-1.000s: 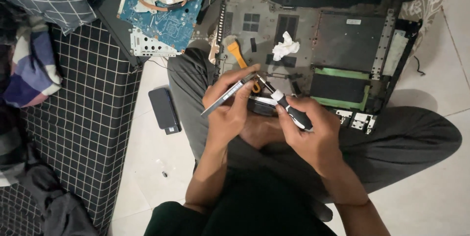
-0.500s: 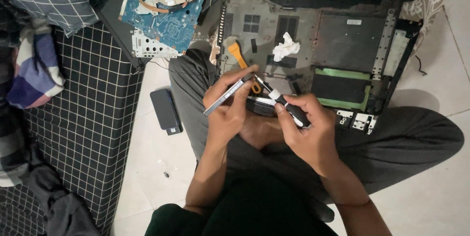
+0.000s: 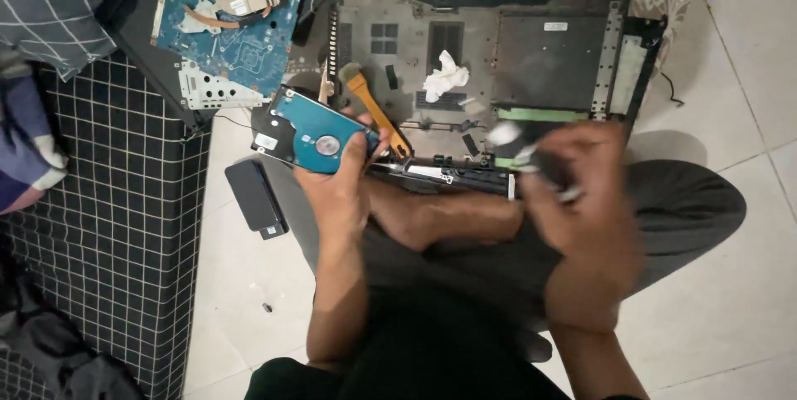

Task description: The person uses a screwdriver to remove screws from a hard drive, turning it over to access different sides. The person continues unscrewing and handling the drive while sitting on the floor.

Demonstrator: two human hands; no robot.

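Now, left hand (image 3: 336, 188): it sits left of the middle of the frame and pinches the hard drive by its edges, thumb on one side, fingers on the other.
Hard drive (image 3: 311, 130): a flat box with a blue-green board on top, tilted, held up over the gap between the laptop base and the blue board.
Right hand (image 3: 573, 201): blurry, at the right of the middle. It looks closed around a dark tool with a light tip (image 3: 544, 169), but I cannot tell for sure.
How the drive handles: I think it is stiff, small and a bit heavy, and easy to break if it drops. The side edges look like the best place to hold, not the bare board.
Laptop base (image 3: 531, 43): open, at the top of the frame, with a white crumpled bit (image 3: 446, 78) and an orange stick (image 3: 378, 114) on it.
Blue board (image 3: 228, 26): upper left, with a fan.
Black block (image 3: 257, 198): on the floor, near the left hand.
Change: half a second ago both hands were together on the drive. Now they are apart, and the drive's flat face shows.
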